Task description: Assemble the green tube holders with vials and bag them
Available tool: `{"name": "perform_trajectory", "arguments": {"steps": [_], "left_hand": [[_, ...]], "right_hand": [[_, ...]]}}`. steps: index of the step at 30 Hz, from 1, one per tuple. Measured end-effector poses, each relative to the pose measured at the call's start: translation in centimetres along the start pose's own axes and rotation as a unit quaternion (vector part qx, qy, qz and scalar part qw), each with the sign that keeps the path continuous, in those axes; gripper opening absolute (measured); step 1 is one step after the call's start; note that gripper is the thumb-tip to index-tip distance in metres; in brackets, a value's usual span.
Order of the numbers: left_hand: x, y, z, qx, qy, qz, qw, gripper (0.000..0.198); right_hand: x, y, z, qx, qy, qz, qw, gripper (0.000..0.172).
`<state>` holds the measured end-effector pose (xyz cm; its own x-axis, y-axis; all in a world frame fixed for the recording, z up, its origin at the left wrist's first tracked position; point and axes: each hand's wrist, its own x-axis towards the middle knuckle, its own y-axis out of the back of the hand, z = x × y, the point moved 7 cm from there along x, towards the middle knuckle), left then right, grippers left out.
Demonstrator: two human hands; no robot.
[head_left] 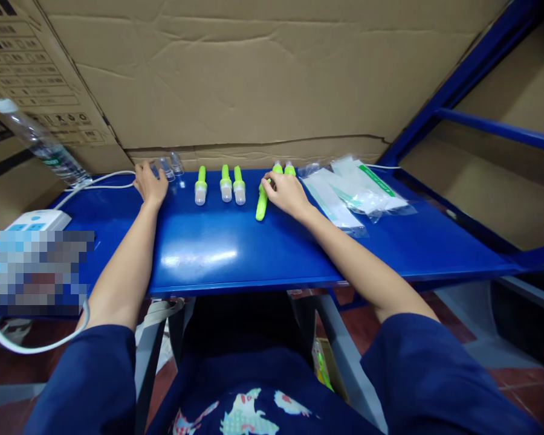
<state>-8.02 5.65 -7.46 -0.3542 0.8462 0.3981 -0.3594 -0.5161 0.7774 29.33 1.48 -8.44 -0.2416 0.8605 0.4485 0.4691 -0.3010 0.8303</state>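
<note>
At the back left of the blue table, my left hand curls its fingers around a small clear plastic cap, mostly hidden by them. Two more clear caps stand right beside it. My right hand is closed on a lime-green stick-shaped piece, whose upper part the fingers cover. Just behind that hand stand two lime-green pieces with clear tips. Between my hands lie three lime-green pieces with clear caps toward me, one on its own and a pair.
Clear bags with white and green packets lie to the right. At the left are a water bottle, a white power strip and its cable. Cardboard walls the back, and a blue metal frame rises at the right.
</note>
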Motion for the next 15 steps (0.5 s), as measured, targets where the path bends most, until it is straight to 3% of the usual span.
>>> {"name": "perform_trajectory", "arguments": {"steps": [2,6,9,15], "left_hand": [[0.1,-0.1,0.0,-0.001,-0.004,0.01,1.0,0.054],[-0.1,0.3,1.1,-0.007,-0.022,0.019,1.0,0.06],[-0.6,1.5,1.9,-0.036,-0.024,0.062,0.997,0.051],[-1.0,2.4,3.7,-0.115,-0.085,0.151,0.978,0.034]], "right_hand": [[0.0,-0.4,0.2,-0.003,0.009,-0.014,1.0,0.056],[-0.3,-1.1,0.1,-0.016,0.026,-0.049,0.998,0.058],[-0.5,-1.5,-0.1,-0.029,0.01,-0.08,0.996,0.06],[-0.7,-2.5,0.3,0.007,0.005,-0.088,0.996,0.042]]}}
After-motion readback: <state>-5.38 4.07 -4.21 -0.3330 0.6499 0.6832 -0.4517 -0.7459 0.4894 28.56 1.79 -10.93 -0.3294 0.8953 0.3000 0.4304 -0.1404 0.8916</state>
